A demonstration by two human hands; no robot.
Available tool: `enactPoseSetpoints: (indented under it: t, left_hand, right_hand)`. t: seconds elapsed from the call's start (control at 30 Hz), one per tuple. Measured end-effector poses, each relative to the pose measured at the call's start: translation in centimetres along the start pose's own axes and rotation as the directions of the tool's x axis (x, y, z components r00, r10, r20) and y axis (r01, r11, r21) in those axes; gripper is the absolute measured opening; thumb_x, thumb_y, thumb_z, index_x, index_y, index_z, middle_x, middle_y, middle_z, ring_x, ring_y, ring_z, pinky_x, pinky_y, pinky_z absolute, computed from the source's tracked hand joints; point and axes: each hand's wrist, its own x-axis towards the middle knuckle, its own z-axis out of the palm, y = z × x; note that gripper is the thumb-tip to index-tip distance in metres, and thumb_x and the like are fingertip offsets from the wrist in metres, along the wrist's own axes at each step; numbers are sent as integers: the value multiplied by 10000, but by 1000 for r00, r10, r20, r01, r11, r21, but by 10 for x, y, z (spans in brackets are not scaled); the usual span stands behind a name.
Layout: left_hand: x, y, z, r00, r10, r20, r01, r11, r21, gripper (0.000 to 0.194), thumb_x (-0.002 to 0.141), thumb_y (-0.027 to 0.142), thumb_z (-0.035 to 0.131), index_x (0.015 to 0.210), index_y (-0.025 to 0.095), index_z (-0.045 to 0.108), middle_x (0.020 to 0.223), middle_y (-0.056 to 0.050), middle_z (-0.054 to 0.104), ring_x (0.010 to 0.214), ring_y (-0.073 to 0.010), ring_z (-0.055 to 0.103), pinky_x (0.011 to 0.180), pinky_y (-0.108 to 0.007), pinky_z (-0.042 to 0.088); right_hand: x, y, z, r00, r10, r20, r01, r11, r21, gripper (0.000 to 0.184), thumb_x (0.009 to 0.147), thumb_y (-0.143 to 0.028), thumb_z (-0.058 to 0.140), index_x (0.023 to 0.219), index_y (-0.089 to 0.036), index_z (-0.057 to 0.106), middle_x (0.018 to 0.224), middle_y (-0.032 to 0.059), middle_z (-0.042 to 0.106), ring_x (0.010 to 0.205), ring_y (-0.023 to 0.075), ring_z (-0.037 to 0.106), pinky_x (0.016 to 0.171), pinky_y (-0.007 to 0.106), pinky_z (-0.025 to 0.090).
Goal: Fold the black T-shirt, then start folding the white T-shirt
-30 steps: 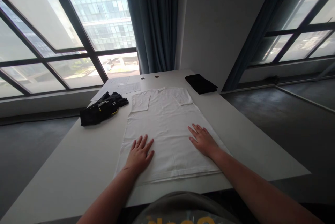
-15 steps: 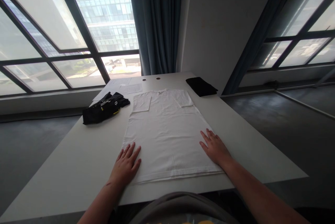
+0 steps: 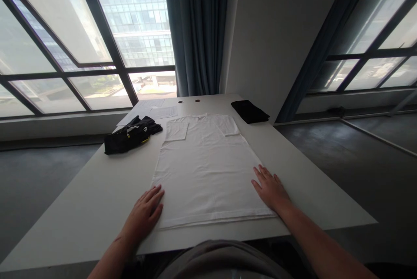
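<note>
A white T-shirt lies flat on the white table, its sleeves folded in, its hem toward me. My left hand rests palm down at the shirt's near left corner, fingers stretched out, fingertips touching the cloth's edge. On the near right edge of the shirt my right hand lies flat with its fingers spread. Neither hand holds anything.
A black garment with yellow marks lies crumpled at the table's left edge. A folded black cloth sits at the far right corner. Papers lie near the far end by two cable holes. Windows and a dark curtain stand behind.
Both hands have slid outward and toward me across the shirt, from its middle to its left and right near edges. The shirt stays flat.
</note>
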Motion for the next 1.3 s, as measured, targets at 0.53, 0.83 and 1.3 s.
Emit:
enactPoseSetpoints:
  t: [0.53,0.83,1.3]
  left_hand:
    - [-20,-11,-10,996,-63,-62,59,997,-56,451,1003,445,457,1364,302,685,1513,-27,605,1381,-262,581,1174,-462,492]
    - [-21,-4,-29,991,-46,-128,15,972,-234,376,1042,418,419,849,259,700,974,-51,748,934,-206,689,883,-345,555]
    - [-15,2,-25,969,-36,-244,15,996,-87,427,1055,318,428,643,226,494,670,-10,586,667,-171,554,700,-307,423]
  right_hand:
    - [4,27,8,995,103,-5,-103,991,-82,668,1030,-521,286,1601,-209,440,1682,136,366,1529,359,361,1217,600,303]
    - [23,26,-13,971,241,4,-239,963,-122,712,1040,-544,312,1605,-130,435,1702,210,281,1571,408,244,1226,591,266]
    - [26,-175,-26,971,-220,99,217,975,43,622,1054,-457,430,1636,-242,388,1719,126,280,1578,339,250,1258,587,146]
